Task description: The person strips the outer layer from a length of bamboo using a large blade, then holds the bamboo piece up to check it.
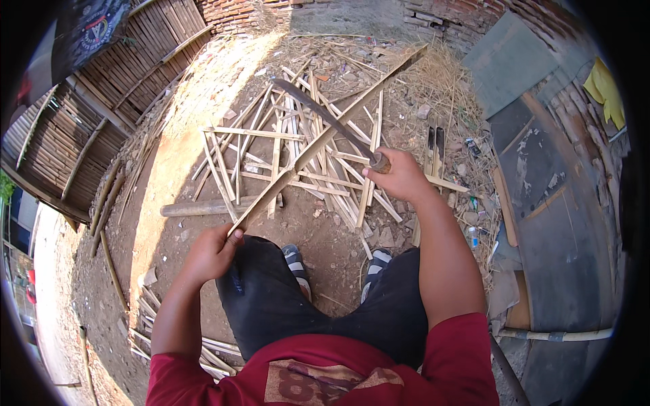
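Note:
My left hand is closed round the near end of a long split bamboo strip, which slants away to the far right. In my right hand is the wooden handle of a machete. Its dark, curved blade points to the far left and crosses the bamboo strip in this view; whether the two touch I cannot tell. Beneath them a loose pile of pale split bamboo strips lies criss-crossed on the ground.
A round wooden log lies left of the pile. More strips are beside my left arm. Dark boards lean on the right, a woven bamboo wall stands at the left, and bricks rise at the back. My sandalled feet are below.

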A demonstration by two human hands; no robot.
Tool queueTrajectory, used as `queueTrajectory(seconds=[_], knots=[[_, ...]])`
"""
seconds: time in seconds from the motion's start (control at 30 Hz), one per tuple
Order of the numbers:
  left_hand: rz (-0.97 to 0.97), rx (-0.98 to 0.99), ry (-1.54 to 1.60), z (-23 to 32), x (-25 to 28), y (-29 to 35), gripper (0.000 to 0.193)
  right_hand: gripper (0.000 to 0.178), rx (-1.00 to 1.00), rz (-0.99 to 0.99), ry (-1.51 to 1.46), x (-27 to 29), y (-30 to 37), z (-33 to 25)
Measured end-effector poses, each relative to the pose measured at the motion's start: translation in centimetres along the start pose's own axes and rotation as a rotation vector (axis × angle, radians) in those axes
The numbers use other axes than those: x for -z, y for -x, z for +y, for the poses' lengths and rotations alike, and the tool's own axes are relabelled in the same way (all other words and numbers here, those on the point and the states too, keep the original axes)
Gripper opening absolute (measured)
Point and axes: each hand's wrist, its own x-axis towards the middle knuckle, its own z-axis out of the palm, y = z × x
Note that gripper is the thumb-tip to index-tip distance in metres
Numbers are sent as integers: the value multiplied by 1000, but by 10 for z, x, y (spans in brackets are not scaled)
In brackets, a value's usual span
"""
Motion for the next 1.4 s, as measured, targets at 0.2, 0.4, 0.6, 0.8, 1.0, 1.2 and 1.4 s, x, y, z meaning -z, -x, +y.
queueTrajectory(seconds=[0.2,0.4,0.6,0.8,1.0,1.2,1.4], knots=[[85,-128,-18,25,-10,-31,34,43,280,-160,256,-15,16,-51],[42,-64,27,30,-10,-35,35,39,-8,83,83,21,1,-8],[30,-95,58,31,-15,-37,35,36,239,-128,267,-5,10,-48],[72,-84,28,25,-6,-35,31,45,-64,176,109,23,-2,4],[127,-150,-146,25,-8,-37,23,39,57,-80,191,8,10,-40],[321,-122,-413,31,-12,-34,13,44,45,-66,214,13,9,-23],[323,-118,-443,24,-11,-39,12,50,-78,-9,179,21,6,-2]])
